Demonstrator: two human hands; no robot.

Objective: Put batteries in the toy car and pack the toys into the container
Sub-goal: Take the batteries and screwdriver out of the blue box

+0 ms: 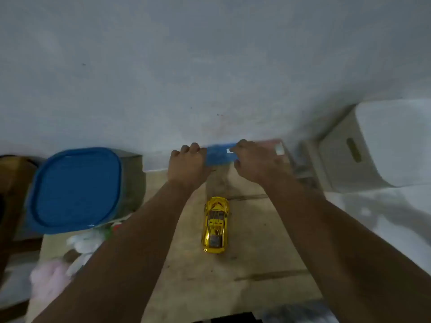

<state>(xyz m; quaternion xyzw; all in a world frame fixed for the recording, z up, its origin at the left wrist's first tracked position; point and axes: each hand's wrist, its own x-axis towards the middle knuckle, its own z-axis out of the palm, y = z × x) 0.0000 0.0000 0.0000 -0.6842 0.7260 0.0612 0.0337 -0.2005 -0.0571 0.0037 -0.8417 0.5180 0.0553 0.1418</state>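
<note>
A shiny gold toy car [216, 224] stands on the beige floor between my forearms, its nose pointing away from me. Both hands are stretched out near the wall and hold a flat blue pack [218, 155], blurred, with a white patch on it. My left hand [186, 163] grips its left end with curled fingers. My right hand [255, 159] grips its right end. A container with a blue lid [74, 187] stands at the left, lid on. Soft toys, white [85, 241] and pink [50, 279], lie on the floor in front of it.
A grey wall [210, 66] fills the upper view close behind the hands. A white stool-like object [373, 145] stands at the right. A brown object [14, 173] sits at the far left edge. A dark object [233, 319] shows at the bottom edge.
</note>
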